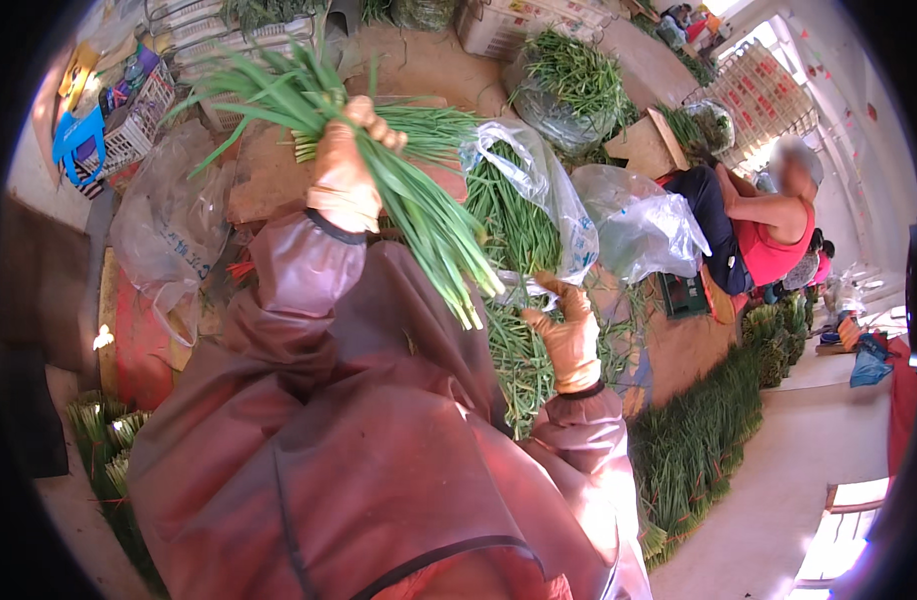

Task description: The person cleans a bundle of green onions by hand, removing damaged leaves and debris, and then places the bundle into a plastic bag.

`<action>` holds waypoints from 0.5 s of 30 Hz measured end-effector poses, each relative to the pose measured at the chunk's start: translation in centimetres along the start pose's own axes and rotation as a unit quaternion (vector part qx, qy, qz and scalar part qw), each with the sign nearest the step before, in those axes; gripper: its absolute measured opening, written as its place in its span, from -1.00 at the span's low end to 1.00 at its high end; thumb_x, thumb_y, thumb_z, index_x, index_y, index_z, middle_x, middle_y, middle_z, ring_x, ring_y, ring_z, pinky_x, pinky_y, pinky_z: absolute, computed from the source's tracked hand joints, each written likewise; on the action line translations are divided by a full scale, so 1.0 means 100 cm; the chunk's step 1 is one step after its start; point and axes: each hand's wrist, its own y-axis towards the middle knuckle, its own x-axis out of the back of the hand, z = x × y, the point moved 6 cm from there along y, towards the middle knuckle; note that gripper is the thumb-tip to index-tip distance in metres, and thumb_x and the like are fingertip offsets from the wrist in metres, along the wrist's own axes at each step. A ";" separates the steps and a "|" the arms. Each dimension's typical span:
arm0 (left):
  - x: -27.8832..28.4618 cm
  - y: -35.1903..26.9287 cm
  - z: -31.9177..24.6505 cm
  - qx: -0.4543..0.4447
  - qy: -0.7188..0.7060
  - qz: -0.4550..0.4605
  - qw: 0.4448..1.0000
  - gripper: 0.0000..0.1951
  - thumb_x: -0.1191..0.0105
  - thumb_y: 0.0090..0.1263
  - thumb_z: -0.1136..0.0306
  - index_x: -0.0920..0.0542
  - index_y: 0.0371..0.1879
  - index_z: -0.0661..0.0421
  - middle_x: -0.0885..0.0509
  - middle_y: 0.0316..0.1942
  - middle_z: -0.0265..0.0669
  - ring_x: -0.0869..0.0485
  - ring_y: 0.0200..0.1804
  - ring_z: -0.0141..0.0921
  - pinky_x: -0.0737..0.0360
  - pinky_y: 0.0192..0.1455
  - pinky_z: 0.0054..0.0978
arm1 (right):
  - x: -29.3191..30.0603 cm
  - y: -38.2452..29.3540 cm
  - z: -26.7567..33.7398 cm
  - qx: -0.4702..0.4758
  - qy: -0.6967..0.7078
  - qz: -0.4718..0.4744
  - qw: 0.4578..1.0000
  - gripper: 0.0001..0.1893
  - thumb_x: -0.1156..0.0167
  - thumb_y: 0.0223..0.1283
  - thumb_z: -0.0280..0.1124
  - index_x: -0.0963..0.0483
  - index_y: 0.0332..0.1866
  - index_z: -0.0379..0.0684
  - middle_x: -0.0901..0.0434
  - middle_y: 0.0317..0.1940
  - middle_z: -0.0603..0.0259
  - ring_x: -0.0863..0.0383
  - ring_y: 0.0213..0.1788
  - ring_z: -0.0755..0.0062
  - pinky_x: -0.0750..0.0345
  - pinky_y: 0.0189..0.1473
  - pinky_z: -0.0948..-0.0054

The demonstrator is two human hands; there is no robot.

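My left hand [351, 161], in a tan glove, grips a bunch of long green garlic chives [421, 217] around its middle. The leafy ends fan out to the upper left, and the pale cut ends point down to the right. Apart from the bunch, my gloved right hand [571, 334] has thumb and fingers spread, with nothing in it. It hovers over loose green trimmings [530, 367], just below a clear plastic bag [571, 217] filled with more chives [511, 210]. Behind the held bunch, other chives [428, 131] lie on a wooden board [267, 172].
A co-worker in a red top [773, 232] sits at the right. Long rows of tied green bundles [698, 442] stand on the floor there; more bundles [117, 442] are at lower left. An empty-looking plastic bag [166, 217] hangs at left, near a white basket [132, 124]. Another plastic-wrapped heap [571, 82] stands ahead.
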 end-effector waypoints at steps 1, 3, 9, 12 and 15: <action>-0.002 0.001 0.007 -0.005 0.030 -0.030 0.999 -0.78 -0.09 0.32 0.27 -0.38 -0.52 -0.01 -0.33 -0.61 -0.46 -0.40 -0.51 -0.49 -0.50 -0.23 -0.42 | -0.005 0.007 0.026 0.065 -0.077 0.040 0.994 -0.16 -0.54 -0.37 -0.33 -0.34 0.18 -0.27 -0.48 0.05 0.03 -0.42 0.15 0.13 -0.33 0.21 0.28; -0.017 -0.006 0.021 -0.060 0.139 -0.072 0.986 -0.81 -0.11 0.30 0.29 -0.43 -0.50 0.05 -0.41 -0.57 -0.42 -0.42 -0.49 -0.46 -0.51 -0.28 -0.43 | -0.028 0.021 0.072 0.128 -0.183 0.060 0.973 0.07 -0.56 -0.45 -0.28 -0.14 0.34 -0.22 -0.38 0.16 -0.02 -0.34 0.23 0.06 -0.30 0.25 0.24; -0.083 -0.031 0.072 0.029 0.138 0.042 0.989 -0.82 -0.19 0.13 0.58 -0.51 -0.31 0.16 -0.56 -0.47 -0.36 -0.53 -0.47 -0.48 -0.50 -0.43 -0.51 | -0.107 0.072 0.050 -0.034 0.373 -0.034 0.927 -0.01 -0.53 -0.29 -0.27 -0.11 0.35 -0.15 -0.45 0.11 0.08 -0.43 0.14 0.22 -0.39 0.20 0.32; -0.108 -0.041 0.072 0.038 0.189 0.107 0.975 -0.67 -0.22 0.13 0.52 -0.55 -0.08 0.17 -0.64 -0.27 -0.30 -0.60 -0.27 -0.46 -0.53 -0.13 -0.55 | -0.112 0.092 0.034 -0.098 0.493 -0.071 0.862 -0.35 -0.44 -0.12 -0.43 -0.35 0.17 -0.19 -0.56 -0.02 0.19 -0.53 -0.02 0.52 -0.51 0.01 0.47; -0.136 -0.028 0.064 0.087 0.186 0.263 0.943 -0.23 -0.36 -0.01 0.39 -0.26 0.22 0.28 -0.57 -0.18 -0.18 -0.59 -0.13 -0.37 -0.52 0.00 -0.42 | -0.080 0.089 0.058 -0.066 0.326 -0.103 0.938 -0.52 -0.38 -0.10 -0.57 -0.42 0.01 -0.26 -0.64 -0.23 0.28 -0.61 -0.24 0.56 -0.54 -0.13 0.54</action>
